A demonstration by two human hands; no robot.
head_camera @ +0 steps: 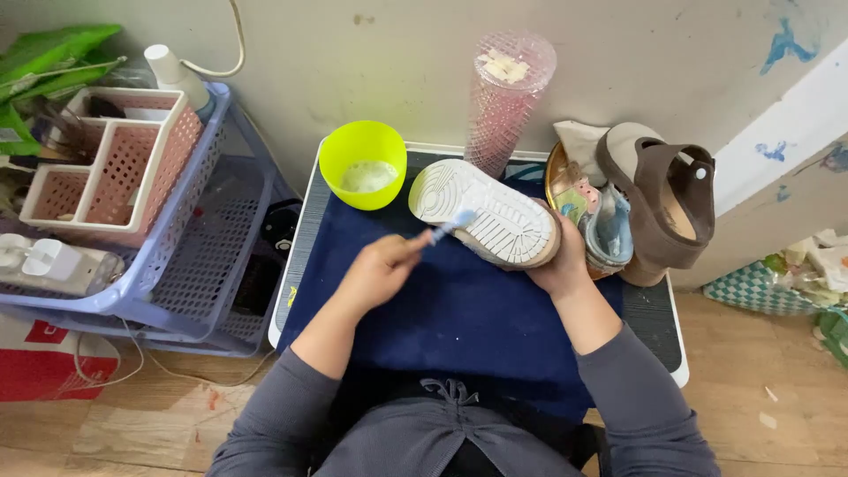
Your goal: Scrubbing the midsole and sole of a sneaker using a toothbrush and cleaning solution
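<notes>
A white-soled shoe (495,216) lies tipped on its side over a dark blue cloth (459,309), sole facing me. My right hand (565,265) grips it at the heel end. My left hand (380,269) holds a blue toothbrush (446,227) whose bristles touch the sole near the toe. A lime green bowl (362,163) with pale soapy liquid stands just behind the left hand.
A brown heeled shoe (662,199) and small colourful shoes (601,225) sit at the right of the white table (658,318). A pink mesh-wrapped cylinder (503,97) stands against the wall. A blue basket rack (194,256) holding a pink organiser (110,163) is at left.
</notes>
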